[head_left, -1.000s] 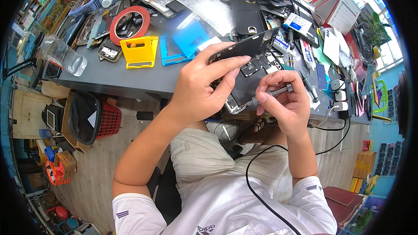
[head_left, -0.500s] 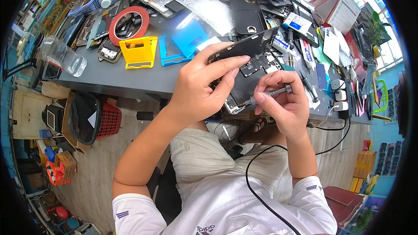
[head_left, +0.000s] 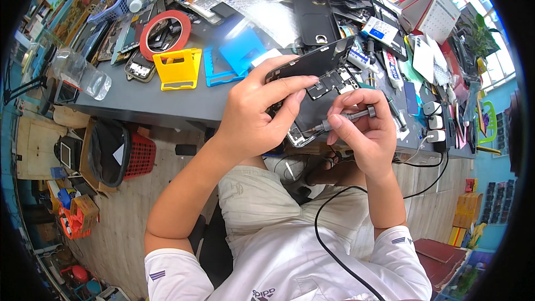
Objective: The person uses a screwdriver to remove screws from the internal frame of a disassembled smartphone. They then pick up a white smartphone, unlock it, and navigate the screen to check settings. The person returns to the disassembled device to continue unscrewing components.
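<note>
An opened smartphone is held over the desk's front edge, its black screen panel folded up at an angle from the body. The body shows a dark battery area and a logic board. My left hand grips the phone along its left side, thumb and forefinger reaching over the inside. In my right hand is a grey screwdriver, pinched between thumb and fingers. Its tip touches or hovers just above the phone's lower end; I cannot tell which. Part of the phone is hidden behind my left hand.
On the grey desk stand a yellow phone stand and a blue one, near a red tape roll. Phone parts crowd the back. White chargers sit at the right. A red basket stands on the floor.
The screwdriver and the fingers of my right hand have shifted very slightly, the shaft lying a little flatter. My left hand and the phone stay nearly in place.
</note>
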Tool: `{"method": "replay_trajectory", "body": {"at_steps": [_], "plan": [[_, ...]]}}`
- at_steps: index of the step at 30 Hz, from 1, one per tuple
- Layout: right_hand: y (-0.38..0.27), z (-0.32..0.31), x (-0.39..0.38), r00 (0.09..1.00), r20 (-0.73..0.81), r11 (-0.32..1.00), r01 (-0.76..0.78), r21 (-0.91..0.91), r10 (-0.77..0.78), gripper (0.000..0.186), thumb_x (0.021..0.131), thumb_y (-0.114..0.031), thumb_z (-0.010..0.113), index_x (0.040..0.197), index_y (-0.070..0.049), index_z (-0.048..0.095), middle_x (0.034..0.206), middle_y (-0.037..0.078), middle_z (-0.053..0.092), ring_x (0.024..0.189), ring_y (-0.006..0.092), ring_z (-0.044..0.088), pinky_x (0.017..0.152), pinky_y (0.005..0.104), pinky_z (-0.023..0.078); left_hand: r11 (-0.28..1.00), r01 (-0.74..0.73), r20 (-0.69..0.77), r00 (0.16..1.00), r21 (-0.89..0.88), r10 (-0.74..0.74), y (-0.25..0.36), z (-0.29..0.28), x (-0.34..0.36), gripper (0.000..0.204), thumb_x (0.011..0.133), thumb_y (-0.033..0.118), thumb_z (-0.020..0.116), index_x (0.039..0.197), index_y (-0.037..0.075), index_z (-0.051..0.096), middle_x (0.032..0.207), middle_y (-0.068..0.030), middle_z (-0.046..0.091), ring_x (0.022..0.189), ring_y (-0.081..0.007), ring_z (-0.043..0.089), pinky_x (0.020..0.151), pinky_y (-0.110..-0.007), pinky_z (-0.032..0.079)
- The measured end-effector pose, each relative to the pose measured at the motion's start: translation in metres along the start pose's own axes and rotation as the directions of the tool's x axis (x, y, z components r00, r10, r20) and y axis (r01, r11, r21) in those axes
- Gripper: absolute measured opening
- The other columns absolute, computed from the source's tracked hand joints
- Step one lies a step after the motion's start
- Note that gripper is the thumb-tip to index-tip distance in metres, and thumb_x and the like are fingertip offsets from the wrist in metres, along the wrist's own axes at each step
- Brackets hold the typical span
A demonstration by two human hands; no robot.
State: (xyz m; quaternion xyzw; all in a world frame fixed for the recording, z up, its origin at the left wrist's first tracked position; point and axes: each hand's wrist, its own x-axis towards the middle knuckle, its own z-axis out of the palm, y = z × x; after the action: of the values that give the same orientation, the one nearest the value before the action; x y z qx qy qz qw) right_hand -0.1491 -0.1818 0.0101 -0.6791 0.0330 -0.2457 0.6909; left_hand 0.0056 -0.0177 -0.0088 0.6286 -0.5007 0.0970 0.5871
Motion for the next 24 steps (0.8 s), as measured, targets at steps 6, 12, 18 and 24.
{"method": "replay_trajectory", "body": {"at_steps": [6, 12, 18, 24], "plan": [[0.001, -0.003, 0.0, 0.994, -0.107, 0.999, -0.005, 0.043, 0.009, 0.032, 0.096, 0.006, 0.075, 0.12, -0.001, 0.055, 0.106, 0.013, 0.071, 0.076, 0.0142, 0.071, 0.064, 0.0245, 0.058, 1.0, 0.005, 0.082, 0.997, 0.022, -0.007, 0.001, -0.009, 0.001, 0.031, 0.078, -0.001, 0.074, 0.108, 0.007, 0.08, 0.126, -0.0211, 0.072, 0.116, -0.0362, 0.072, 0.099, -0.042, 0.057], [0.0, -0.001, 0.005, 0.975, -0.22, 0.992, 0.034, 0.124, -0.005, 0.031, 0.098, 0.005, 0.074, 0.12, -0.001, 0.053, 0.108, 0.014, 0.071, 0.074, 0.017, 0.072, 0.065, 0.028, 0.059, 1.0, 0.006, 0.113, 0.994, 0.009, -0.007, 0.008, -0.01, 0.004, 0.033, 0.074, 0.003, 0.079, 0.106, 0.009, 0.079, 0.139, -0.0205, 0.066, 0.12, -0.0362, 0.07, 0.101, -0.043, 0.057], [0.002, -0.003, 0.007, 0.97, -0.245, 0.991, 0.022, 0.131, 0.01, 0.031, 0.098, 0.004, 0.074, 0.121, -0.001, 0.054, 0.109, 0.013, 0.071, 0.075, 0.0178, 0.073, 0.065, 0.0284, 0.059, 0.998, 0.041, 0.123, 0.992, -0.052, -0.034, 0.004, -0.006, 0.004, 0.034, 0.071, 0.006, 0.091, 0.104, 0.009, 0.083, 0.14, -0.0232, 0.065, 0.127, -0.0339, 0.068, 0.11, -0.043, 0.051], [0.003, -0.002, 0.006, 0.969, -0.245, 0.994, 0.001, 0.108, 0.026, 0.032, 0.098, 0.004, 0.075, 0.121, 0.0, 0.054, 0.109, 0.013, 0.071, 0.075, 0.0171, 0.074, 0.065, 0.027, 0.059, 0.998, 0.052, 0.116, 0.992, -0.017, -0.05, 0.005, -0.004, 0.002, 0.03, 0.072, 0.006, 0.094, 0.101, 0.01, 0.085, 0.14, -0.021, 0.066, 0.125, -0.0328, 0.069, 0.107, -0.042, 0.053]]}}
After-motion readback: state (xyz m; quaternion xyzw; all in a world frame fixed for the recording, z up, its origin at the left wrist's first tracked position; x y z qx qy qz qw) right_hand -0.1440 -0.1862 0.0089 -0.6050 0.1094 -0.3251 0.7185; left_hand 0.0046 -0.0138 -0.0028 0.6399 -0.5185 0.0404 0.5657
